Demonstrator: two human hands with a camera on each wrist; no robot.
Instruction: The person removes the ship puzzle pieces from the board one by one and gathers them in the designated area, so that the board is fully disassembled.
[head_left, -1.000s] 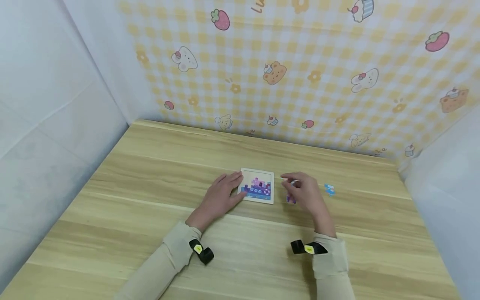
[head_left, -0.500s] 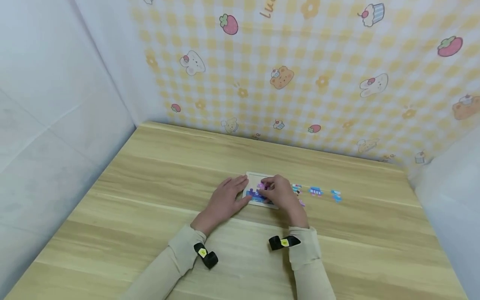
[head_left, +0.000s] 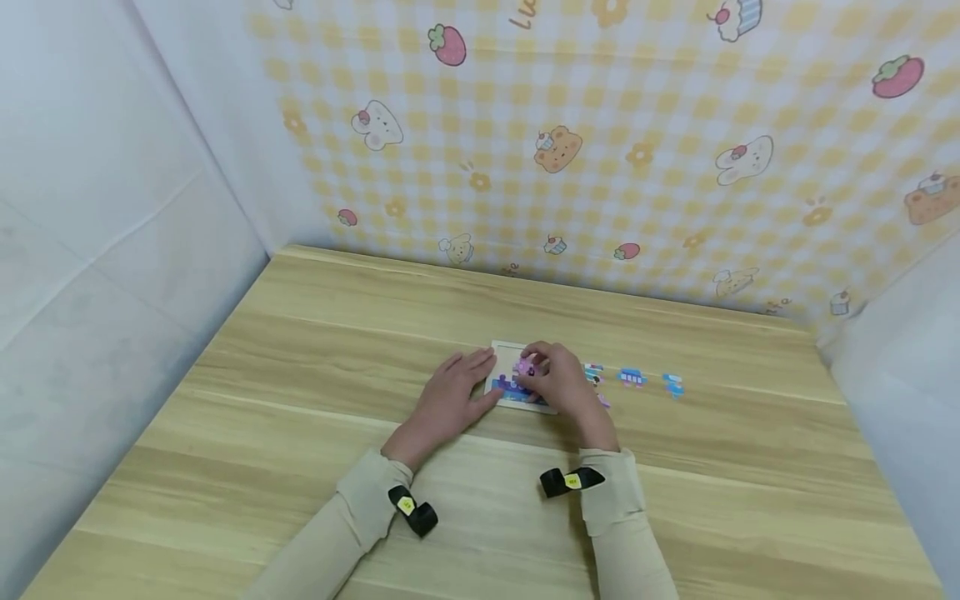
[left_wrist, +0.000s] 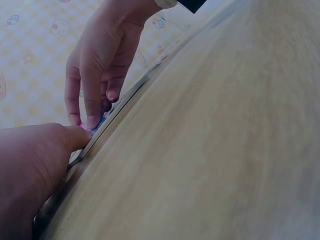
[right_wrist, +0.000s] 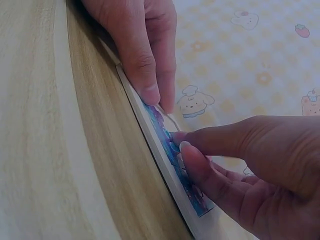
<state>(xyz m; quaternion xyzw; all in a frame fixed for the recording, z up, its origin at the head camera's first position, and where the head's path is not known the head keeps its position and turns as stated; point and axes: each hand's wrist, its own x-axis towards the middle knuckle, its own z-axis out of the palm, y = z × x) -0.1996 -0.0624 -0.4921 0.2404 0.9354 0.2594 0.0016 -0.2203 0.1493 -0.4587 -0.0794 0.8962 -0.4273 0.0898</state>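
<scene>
A square jigsaw puzzle in a pale tray (head_left: 507, 343) lies on the wooden table, with purple and blue ship artwork along its near part. My left hand (head_left: 452, 398) rests flat at the tray's left edge, its fingers straight and its thumb at the near left corner. Over the tray's right part, my right hand (head_left: 561, 382) has bent fingers, with thumb and forefinger pinching at a pink puzzle piece (head_left: 524, 367). In the right wrist view, the fingertips (right_wrist: 186, 148) are right at the puzzle's surface. The right hand hides much of the puzzle's right side.
Loose puzzle pieces lie right of the tray: a blue and purple one (head_left: 632, 377), light blue ones (head_left: 673, 385), and several partly covered by the right hand (head_left: 592, 372). A yellow checked cloth (head_left: 480, 150) hangs behind the table (head_left: 360, 333).
My right hand has moved left from the loose pieces onto the puzzle, then stayed nearly still over the last half second. The blue and purple piece came into sight. My left hand has kept its place.
</scene>
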